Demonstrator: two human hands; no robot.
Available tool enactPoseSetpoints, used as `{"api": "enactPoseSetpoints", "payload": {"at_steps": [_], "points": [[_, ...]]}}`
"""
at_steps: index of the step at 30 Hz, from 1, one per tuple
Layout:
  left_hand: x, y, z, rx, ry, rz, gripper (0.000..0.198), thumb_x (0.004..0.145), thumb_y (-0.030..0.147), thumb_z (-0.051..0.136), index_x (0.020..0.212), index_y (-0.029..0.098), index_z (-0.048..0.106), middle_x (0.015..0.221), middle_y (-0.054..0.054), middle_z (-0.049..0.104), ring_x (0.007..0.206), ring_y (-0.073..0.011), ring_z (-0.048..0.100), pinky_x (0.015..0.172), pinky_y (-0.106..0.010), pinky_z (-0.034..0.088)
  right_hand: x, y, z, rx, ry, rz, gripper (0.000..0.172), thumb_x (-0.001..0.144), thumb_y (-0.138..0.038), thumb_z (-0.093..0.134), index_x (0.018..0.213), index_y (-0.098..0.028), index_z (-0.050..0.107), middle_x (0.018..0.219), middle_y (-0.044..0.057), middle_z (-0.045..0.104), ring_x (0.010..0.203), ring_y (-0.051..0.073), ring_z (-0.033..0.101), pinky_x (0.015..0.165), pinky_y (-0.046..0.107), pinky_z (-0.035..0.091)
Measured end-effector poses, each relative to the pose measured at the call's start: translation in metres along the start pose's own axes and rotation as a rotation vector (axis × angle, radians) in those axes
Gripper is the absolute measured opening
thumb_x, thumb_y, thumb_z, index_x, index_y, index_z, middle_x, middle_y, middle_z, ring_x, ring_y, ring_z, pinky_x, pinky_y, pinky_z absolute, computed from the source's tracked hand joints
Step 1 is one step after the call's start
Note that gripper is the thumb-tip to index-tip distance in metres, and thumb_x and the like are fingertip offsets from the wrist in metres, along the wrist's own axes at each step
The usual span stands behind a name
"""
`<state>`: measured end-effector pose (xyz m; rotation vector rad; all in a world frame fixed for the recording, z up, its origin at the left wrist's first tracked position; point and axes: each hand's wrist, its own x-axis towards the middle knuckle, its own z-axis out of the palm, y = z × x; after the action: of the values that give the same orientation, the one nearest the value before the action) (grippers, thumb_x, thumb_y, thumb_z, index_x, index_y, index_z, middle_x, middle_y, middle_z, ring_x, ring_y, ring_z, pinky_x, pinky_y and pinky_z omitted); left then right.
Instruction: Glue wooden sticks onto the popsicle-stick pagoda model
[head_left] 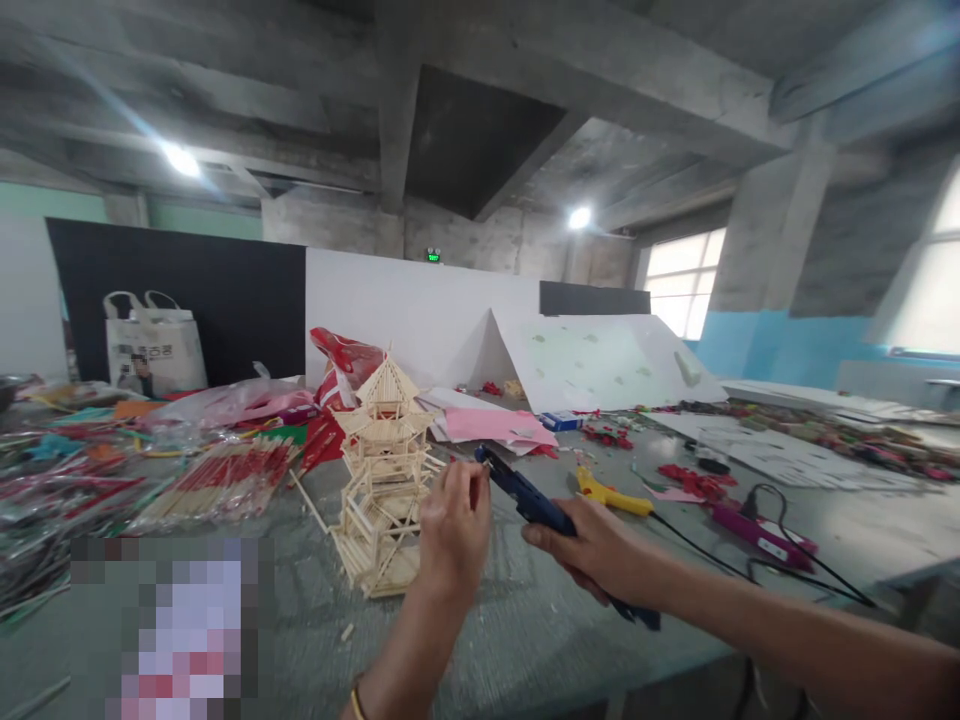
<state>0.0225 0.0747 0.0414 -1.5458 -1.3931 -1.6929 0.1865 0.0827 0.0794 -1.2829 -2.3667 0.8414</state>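
Observation:
My left hand [455, 520] is raised in front of the right side of a pagoda model [386, 440] built of thin pale wooden sticks. Its fingertips are pinched together at the tool's tip; whatever is between them is too small to make out. My right hand [600, 545] is wrapped round a long dark blue hand tool [536, 500], whose narrow head points up and left to my left fingertips. The exact kind of tool is not clear. The pagoda stands upright in several tiers, its lower right part hidden by my left hand.
Behind my right hand lies a yellow glue gun [611, 493] with a black cord, near a purple power strip [765, 535]. Bagged red-tipped sticks [225, 480] and plastic wrappings cover the left side. Pink paper [499, 427] lies behind the pagoda, before a leaning white board [607, 360].

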Motion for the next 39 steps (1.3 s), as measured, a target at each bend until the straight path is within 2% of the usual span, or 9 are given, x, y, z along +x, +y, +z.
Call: {"api": "enactPoseSetpoints", "payload": {"at_steps": [7, 13, 19, 24, 31, 39], "points": [[0.037, -0.016, 0.016, 0.082, -0.129, 0.030, 0.013, 0.084, 0.017, 0.046, 0.074, 0.019, 0.053, 0.070, -0.001, 0.063, 0.067, -0.0143, 0.060, 0.060, -0.024, 0.042, 0.034, -0.005, -0.012, 0.056, 0.081, 0.007, 0.045, 0.077, -0.055, 0.048, 0.054, -0.018, 0.037, 0.036, -0.005, 0.042, 0.026, 0.006, 0.037, 0.028, 0.018, 0.029], [0.063, -0.026, 0.021, 0.131, -0.226, 0.038, 0.008, 0.084, 0.019, 0.048, 0.078, 0.018, 0.052, 0.073, -0.002, 0.062, 0.070, -0.0156, 0.060, 0.063, -0.025, 0.042, 0.058, -0.010, -0.019, 0.128, 0.123, -0.047, 0.041, 0.072, -0.055, 0.055, 0.061, -0.018, 0.040, 0.039, -0.007, 0.042, 0.025, 0.006, 0.036, 0.024, 0.018, 0.029], [0.076, -0.031, 0.019, 0.175, -0.289, 0.042, 0.009, 0.087, 0.021, 0.045, 0.081, 0.018, 0.052, 0.079, -0.005, 0.063, 0.075, -0.0166, 0.060, 0.064, -0.025, 0.042, 0.075, -0.009, -0.026, 0.020, 0.119, -0.104, 0.050, 0.076, -0.058, 0.049, 0.051, -0.015, 0.043, 0.037, -0.002, 0.046, 0.027, 0.006, 0.040, 0.029, 0.018, 0.031], [0.084, -0.032, 0.015, 0.217, -0.337, 0.037, 0.014, 0.089, 0.020, 0.040, 0.085, 0.017, 0.053, 0.085, -0.007, 0.063, 0.081, -0.0163, 0.060, 0.067, -0.025, 0.043, 0.079, -0.017, -0.031, 0.056, 0.087, -0.066, 0.054, 0.077, -0.064, 0.042, 0.063, -0.012, 0.052, 0.045, 0.001, 0.054, 0.032, 0.008, 0.048, 0.033, 0.018, 0.036], [0.091, -0.031, 0.012, 0.216, -0.401, -0.003, 0.015, 0.090, 0.022, 0.040, 0.089, 0.016, 0.053, 0.089, -0.008, 0.063, 0.085, -0.0172, 0.060, 0.070, -0.025, 0.043, 0.078, -0.031, -0.027, 0.016, 0.224, 0.021, 0.061, 0.076, -0.071, 0.034, 0.061, -0.014, 0.050, 0.043, -0.001, 0.047, 0.027, 0.008, 0.043, 0.026, 0.020, 0.033], [0.108, -0.034, 0.018, 0.058, -0.397, -0.118, 0.016, 0.089, 0.023, 0.040, 0.088, 0.015, 0.054, 0.094, -0.010, 0.060, 0.090, -0.0205, 0.058, 0.078, -0.030, 0.042, 0.107, -0.027, -0.030, -0.052, 0.266, -0.032, 0.055, 0.071, -0.070, 0.045, 0.054, -0.018, 0.043, 0.038, -0.003, 0.044, 0.027, 0.009, 0.042, 0.028, 0.020, 0.031]]}}
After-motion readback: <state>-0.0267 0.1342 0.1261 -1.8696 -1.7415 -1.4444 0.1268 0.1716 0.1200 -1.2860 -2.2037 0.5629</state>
